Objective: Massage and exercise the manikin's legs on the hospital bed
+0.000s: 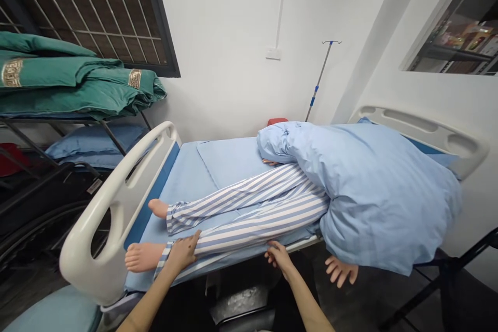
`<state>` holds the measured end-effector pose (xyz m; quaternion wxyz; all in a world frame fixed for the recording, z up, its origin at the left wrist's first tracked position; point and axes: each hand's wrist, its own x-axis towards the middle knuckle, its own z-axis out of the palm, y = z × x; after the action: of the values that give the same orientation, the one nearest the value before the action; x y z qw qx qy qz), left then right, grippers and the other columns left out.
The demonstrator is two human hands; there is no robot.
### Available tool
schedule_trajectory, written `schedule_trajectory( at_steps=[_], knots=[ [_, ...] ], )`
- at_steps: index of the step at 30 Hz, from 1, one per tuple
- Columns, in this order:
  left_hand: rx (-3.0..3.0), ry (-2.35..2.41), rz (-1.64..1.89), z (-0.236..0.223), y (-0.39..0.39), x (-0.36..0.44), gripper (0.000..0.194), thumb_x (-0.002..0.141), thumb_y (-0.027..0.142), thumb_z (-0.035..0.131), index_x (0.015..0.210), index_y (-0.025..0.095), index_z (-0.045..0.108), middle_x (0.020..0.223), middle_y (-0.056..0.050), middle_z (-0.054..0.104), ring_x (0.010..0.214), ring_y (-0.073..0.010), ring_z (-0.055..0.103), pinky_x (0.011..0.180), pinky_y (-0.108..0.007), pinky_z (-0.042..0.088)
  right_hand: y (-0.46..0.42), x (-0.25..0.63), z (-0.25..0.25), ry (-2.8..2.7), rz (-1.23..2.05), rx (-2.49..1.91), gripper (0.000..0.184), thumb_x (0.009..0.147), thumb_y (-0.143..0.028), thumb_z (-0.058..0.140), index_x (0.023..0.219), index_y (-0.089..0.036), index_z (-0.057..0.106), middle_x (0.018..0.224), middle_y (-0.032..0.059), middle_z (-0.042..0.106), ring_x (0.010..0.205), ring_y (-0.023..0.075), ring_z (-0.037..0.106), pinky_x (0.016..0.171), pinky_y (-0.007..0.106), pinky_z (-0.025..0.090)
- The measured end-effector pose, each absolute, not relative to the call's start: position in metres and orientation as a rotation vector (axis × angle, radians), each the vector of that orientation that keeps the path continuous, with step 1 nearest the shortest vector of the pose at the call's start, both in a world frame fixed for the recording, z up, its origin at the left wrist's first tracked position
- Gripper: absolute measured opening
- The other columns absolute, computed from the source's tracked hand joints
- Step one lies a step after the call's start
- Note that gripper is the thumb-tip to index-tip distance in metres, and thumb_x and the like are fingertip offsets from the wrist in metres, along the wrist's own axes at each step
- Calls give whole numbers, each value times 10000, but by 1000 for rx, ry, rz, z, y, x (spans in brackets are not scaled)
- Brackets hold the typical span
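A patient manikin lies on a hospital bed, with its striped pyjama trousers (pixel 249 212) showing and its upper body under a bunched light-blue blanket (pixel 373 192). My left hand (pixel 183 251) lies over the near trouser leg just above the ankle, close to the bare manikin foot (pixel 142 258). My right hand (pixel 278 258) is at the bed's near edge, its fingertips against the lower side of the same leg. A manikin hand (pixel 340 271) hangs below the blanket past the mattress edge. The blanket hides the manikin's head and torso.
A white plastic bed end panel (pixel 116 218) stands at the left, beside a black wheelchair (pixel 35 212). Green folded blankets (pixel 70 80) and a blue pillow (pixel 97 146) sit on a metal rack. An IV pole (pixel 321 80) stands behind the bed by the white wall.
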<state>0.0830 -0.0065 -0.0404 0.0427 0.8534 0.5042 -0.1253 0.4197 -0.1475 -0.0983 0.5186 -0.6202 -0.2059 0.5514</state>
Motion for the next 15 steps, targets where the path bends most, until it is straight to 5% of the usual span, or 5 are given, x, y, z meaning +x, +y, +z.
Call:
schedule_trajectory(
  at_steps=[6,15],
  knots=[
    [2649,1602,-396,-5,-18,92,541,665,140,449,1194,176,560,1145,-126,662,1026,-317,615,875,-441,428,-139,420,-89,-307,1491,-1216,275,548,-266,670,740,-207,481,627,-13,639,464,78,508,415,152,273],
    [2753,1655,-150,62,-14,93,518,683,199,521,1197,149,560,1183,-138,642,1082,-330,579,939,-421,393,-142,430,-39,-289,1544,-788,278,588,-185,659,662,-200,391,585,-62,532,406,15,246,424,164,205]
  ],
)
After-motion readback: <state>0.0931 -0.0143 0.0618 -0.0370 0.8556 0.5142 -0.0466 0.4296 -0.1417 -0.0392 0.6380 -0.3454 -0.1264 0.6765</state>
